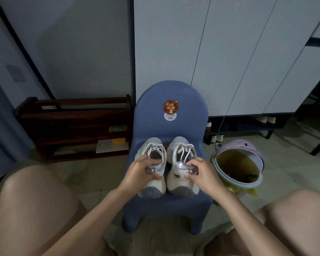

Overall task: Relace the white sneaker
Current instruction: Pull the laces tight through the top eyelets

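On the blue chair (171, 200), your left hand (137, 171) grips the heel of the left white sneaker (152, 163) and your right hand (201, 172) grips the right white sneaker (181, 163), likely steadying both, toes toward the backrest, before relacing.

Two white sneakers are set side by side on a small blue chair (171, 124), heels toward the viewer. The left sneaker (151, 154) is held at its heel by the left grip (139, 171); the right sneaker (183, 156) is held likewise by the right grip (201, 174). A lilac bin (238, 163) is seen beyond the right grip.
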